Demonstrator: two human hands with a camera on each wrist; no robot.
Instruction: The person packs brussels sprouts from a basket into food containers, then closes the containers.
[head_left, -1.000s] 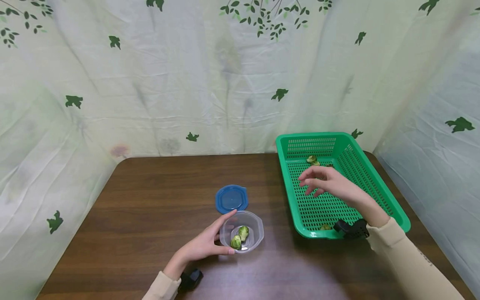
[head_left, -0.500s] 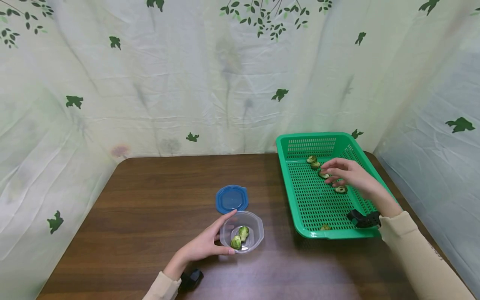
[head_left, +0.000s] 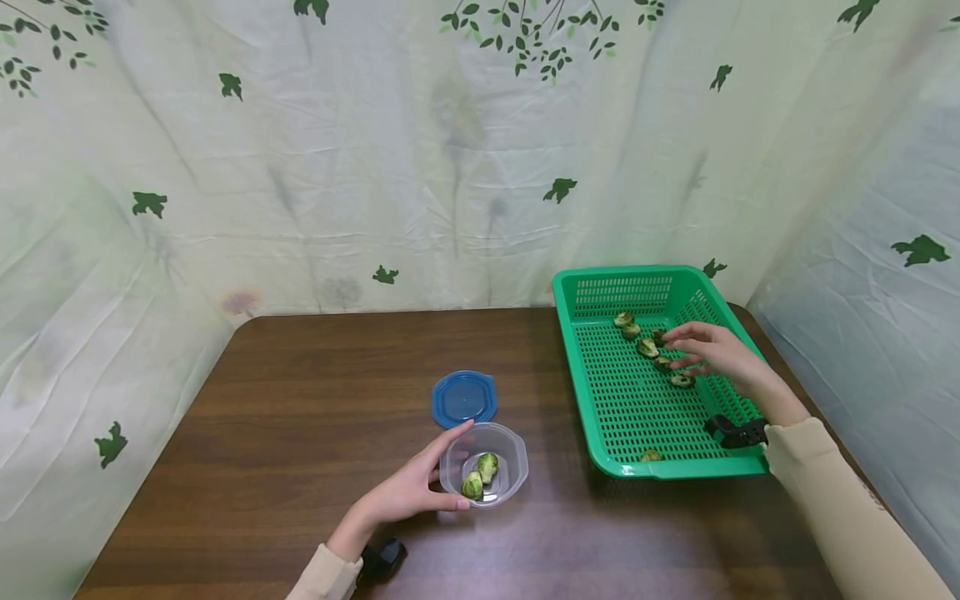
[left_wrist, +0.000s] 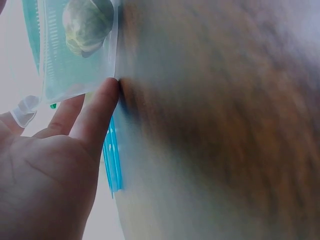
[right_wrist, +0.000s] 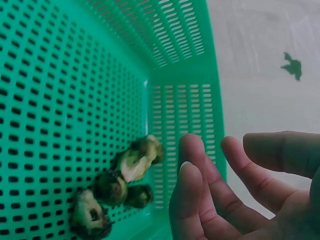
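Observation:
My left hand [head_left: 408, 490] grips the left side of a small clear plastic container [head_left: 513, 460], thumb in front and fingers behind. Two green Brussels sprouts [head_left: 487, 467] lie inside it; one sprout [left_wrist: 89, 26] shows through the wall in the left wrist view. Over the right part of a green perforated basket [head_left: 600, 408], my right hand [head_left: 716, 357] hovers with loosely bent fingers and nothing between them. Close below and left of its fingertips, several browned Brussels sprouts [head_left: 647, 348] lie in a line; their pale, dark-spotted cut faces [right_wrist: 90, 210] show in the right wrist view.
A blue lid [head_left: 463, 397] lies on the brown wooden table [head_left: 322, 400], just behind the container. Another browned sprout [head_left: 651, 455] sits at the basket's near end. A leaf-printed curtain [head_left: 420, 167] closes off the back and sides.
My right hand has moved right across the basket and a little inward, uncovering the row of browned sprouts. The left hand and the container have stayed in place.

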